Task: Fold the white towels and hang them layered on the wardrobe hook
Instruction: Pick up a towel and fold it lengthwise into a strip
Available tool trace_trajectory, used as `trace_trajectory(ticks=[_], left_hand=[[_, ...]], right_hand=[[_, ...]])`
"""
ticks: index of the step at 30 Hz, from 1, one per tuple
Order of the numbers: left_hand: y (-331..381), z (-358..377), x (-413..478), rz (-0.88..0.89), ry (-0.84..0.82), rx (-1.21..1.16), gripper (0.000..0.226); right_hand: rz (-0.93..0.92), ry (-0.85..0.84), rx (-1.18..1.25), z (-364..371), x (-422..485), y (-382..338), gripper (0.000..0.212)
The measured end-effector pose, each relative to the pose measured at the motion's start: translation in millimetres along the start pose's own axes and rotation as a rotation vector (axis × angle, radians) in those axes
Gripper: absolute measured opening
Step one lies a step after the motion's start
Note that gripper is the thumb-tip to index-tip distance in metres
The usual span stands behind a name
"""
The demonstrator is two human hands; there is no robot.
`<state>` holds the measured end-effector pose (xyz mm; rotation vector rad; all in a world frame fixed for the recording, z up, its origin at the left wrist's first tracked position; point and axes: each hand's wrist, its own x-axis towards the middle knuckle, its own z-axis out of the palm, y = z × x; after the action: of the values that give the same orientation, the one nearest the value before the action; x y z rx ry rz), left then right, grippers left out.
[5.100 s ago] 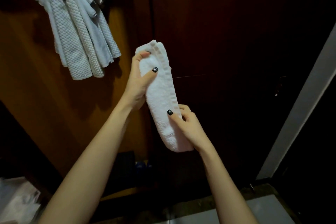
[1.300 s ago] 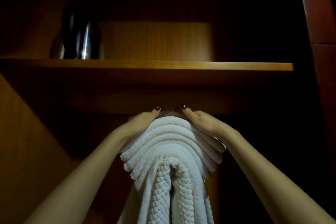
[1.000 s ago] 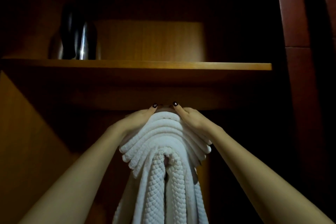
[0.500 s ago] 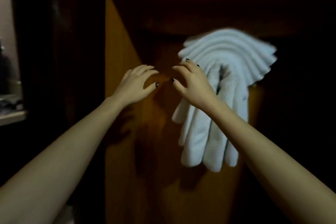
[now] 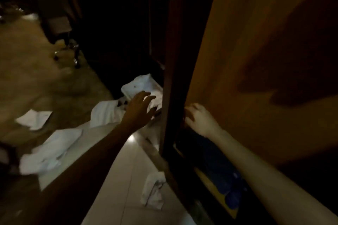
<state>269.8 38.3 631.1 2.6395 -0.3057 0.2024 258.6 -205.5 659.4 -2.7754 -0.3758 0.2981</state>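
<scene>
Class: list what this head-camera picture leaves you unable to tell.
Hook: outside the head view.
Tray contents: head view, partly covered by the left hand, blurred.
Right hand: head view, fingertips lost in the dark by the door edge; grip unclear.
Blue things low in the wardrobe: head view, too dark.

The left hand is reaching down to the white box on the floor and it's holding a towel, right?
No. The left hand reaches toward the white rectangular plastic box on the floor, but it holds nothing: the head view shows its fingers spread open.
</scene>
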Motion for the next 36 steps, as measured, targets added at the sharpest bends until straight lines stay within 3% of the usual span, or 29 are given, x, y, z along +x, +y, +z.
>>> trace_trajectory(ticks=[10,15,18,20,22,26,30,33,36], left_hand=[[-177,237,-128,-0.047,-0.332,0.113,0.05],[-247,384,-176,-0.156,-0.494,0.079,0.054],[-279,473,-214,-0.277,-0.6,0.038,0.057],[-295,528,-237,-0.313,-0.654,0.012,0.058],[-309,576,-257,-0.32,-0.699,-0.01,0.058],[-331,655,-284,-0.379,-0.698,-0.094,0.06],[-348,709,-285,-0.398,-0.676,-0.177,0.069],[-356,735,-282,-0.443,-0.639,-0.164,0.074],[-355,743,-275,-0.437,-0.592,-0.137,0.054]], right_hand=[[0.075,-0.282,0.031,324,55,50,0.044],[0.203,-0.436,0.005,485,67,90,0.045],[0.241,-0.513,0.012,569,71,120,0.06],[0.235,-0.537,0.068,621,74,140,0.049],[0.217,-0.583,0.081,674,80,158,0.052],[0.172,-0.618,0.091,757,97,177,0.058],[0.027,-0.643,-0.121,809,125,193,0.062],[0.053,-0.645,-0.069,830,143,200,0.049],[0.087,-0.546,0.087,832,142,201,0.025]])
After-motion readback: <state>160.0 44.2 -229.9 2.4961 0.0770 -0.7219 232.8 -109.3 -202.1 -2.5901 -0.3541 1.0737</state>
